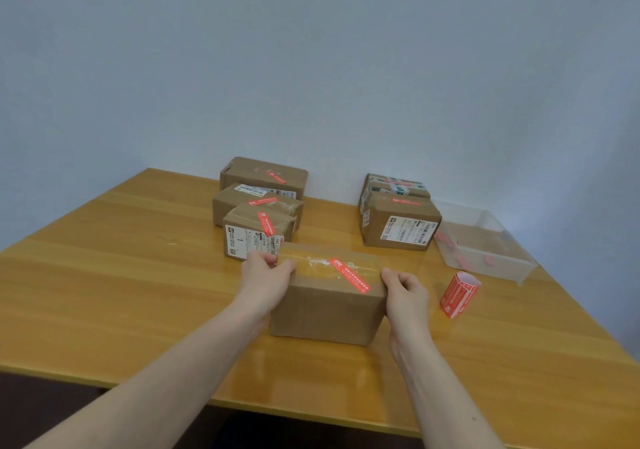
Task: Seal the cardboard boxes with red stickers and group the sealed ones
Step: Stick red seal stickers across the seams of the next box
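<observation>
My left hand (266, 272) and right hand (403, 291) each keep a curled grip on opposite ends of the brown cardboard box (329, 299), which sits on the yellow wooden counter (138, 275). A red sticker (349, 275) already crosses its seam, so I judge grouping is next: three stickered boxes (259, 206) stand just behind, two more (398, 220) to the right.

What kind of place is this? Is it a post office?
Probably a small parcel-packing spot, not clearly a post office: a plain wooden table against a bare wall, cardboard boxes with shipping labels sealed by red stickers, and a roll of red stickers.
</observation>
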